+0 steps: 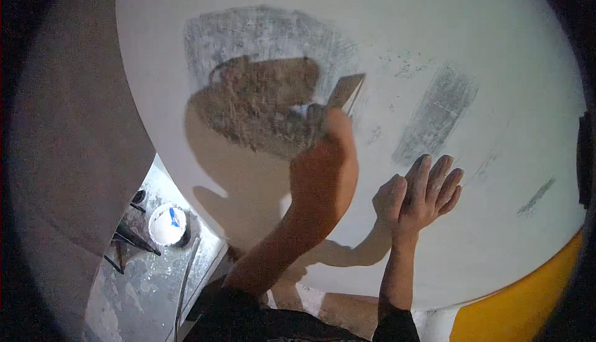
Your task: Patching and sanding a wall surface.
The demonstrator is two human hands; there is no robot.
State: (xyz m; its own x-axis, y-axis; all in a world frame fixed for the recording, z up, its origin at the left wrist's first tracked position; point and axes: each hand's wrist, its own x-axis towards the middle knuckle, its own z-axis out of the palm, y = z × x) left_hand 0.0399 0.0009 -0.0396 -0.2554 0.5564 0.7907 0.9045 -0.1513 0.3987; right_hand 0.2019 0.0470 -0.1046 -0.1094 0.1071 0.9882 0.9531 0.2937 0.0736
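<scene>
In front of me rises a large white panel or wall with several grey, scraped-looking patches. My left hand is closed around a putty knife. Its flat blade points up and right, at the right border of the large grey patch; whether the edge touches the surface I cannot tell. Lower right of it, my right hand is open with fingers spread and back toward me. The fingertips lie at the lower end of a narrower grey strip, seemingly against the panel.
On the stained floor at lower left stands a white bucket with white material and a blue tool in it. Dark legs of some stand are beside it, and a thin hose or rod runs nearby. An orange-yellow surface shows lower right.
</scene>
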